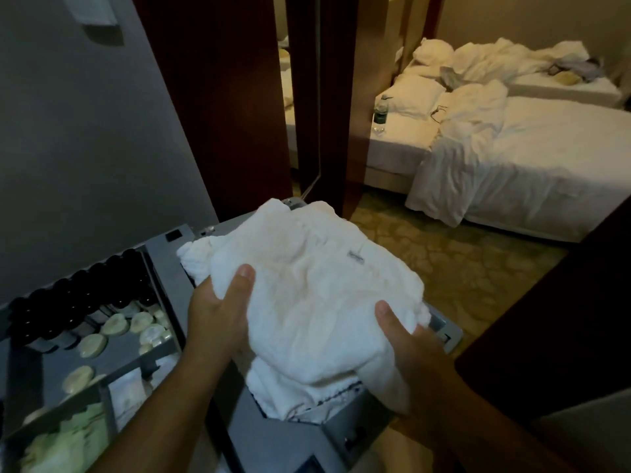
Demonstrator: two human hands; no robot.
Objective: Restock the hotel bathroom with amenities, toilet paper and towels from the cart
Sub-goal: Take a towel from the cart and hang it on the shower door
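A folded white towel is held up over the grey housekeeping cart. My left hand grips its left edge, thumb on top. My right hand grips the right edge, thumb on top too. More white towels lie in the cart's bin under the held one. On the cart's left tray are a row of dark amenity bottles and several round pale soaps.
A grey wall stands to the left, with a dark wooden door frame and a mirror behind the cart. Two unmade beds with white linen lie at the right. A water bottle stands on the near mattress. Patterned carpet runs between.
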